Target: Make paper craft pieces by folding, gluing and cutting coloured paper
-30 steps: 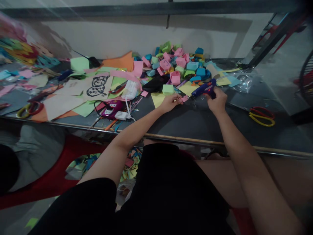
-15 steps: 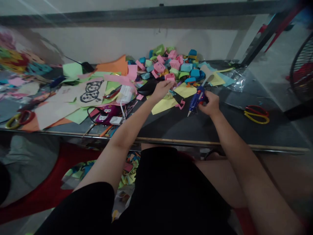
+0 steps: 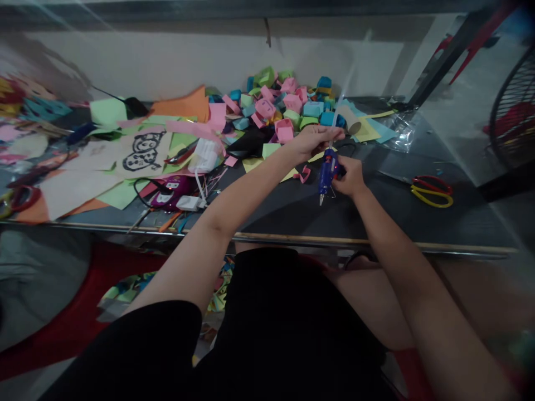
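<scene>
My right hand is closed round the handle of a blue hot glue gun, its metal nozzle pointing down toward the table edge. A long translucent glue stick rises from the back of the gun. My left hand is closed on this stick just above the gun, fingers pinched together. Left of the gun lies a small pink paper strip, bent into a loop. Beyond my left hand stands an open pink paper box, in front of a heap of small folded paper boxes.
Red and yellow handled scissors lie at the right. A cardboard tube rests behind my hands. At the left are a purple power strip, a white adapter and paper sheets. A fan stands at far right.
My left hand has moved right, from beside the pink box to the glue stick, and has closed on it. The glue gun has turned more upright, with its stick now pointing up.
</scene>
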A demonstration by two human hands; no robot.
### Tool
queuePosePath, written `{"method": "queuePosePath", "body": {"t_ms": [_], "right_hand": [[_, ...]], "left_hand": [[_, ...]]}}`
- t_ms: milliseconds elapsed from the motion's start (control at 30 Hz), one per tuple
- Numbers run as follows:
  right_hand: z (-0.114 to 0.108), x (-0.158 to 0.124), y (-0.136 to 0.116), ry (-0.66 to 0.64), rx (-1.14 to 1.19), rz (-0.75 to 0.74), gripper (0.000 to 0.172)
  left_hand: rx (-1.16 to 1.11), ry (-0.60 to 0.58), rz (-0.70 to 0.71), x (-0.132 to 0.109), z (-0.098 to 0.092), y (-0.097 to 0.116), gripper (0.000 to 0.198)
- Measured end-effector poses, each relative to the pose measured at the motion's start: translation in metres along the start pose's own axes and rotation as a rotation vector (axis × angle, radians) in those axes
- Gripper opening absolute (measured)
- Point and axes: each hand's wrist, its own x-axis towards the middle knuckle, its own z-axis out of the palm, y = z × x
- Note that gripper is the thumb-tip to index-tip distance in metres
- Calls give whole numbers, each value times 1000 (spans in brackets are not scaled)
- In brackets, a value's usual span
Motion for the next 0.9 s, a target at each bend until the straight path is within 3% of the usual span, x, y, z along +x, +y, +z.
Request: {"method": "queuePosePath", "body": {"t_ms": [333,500,667,900], "right_hand": [[0,0,-3,-31,29,83,48],[-1,1,-2,11,90,92,43],[-4,3,-7,33,222,92,45],[-5,2,-10,17,233,138,46]], "left_hand": [[-54,-37,-38,-7,0,3,19],[-50,27,51,-4,1,5,13],[-74,59,77,-8,0,7,20],[-40,-18,21,-10,-2,7,27]]}}
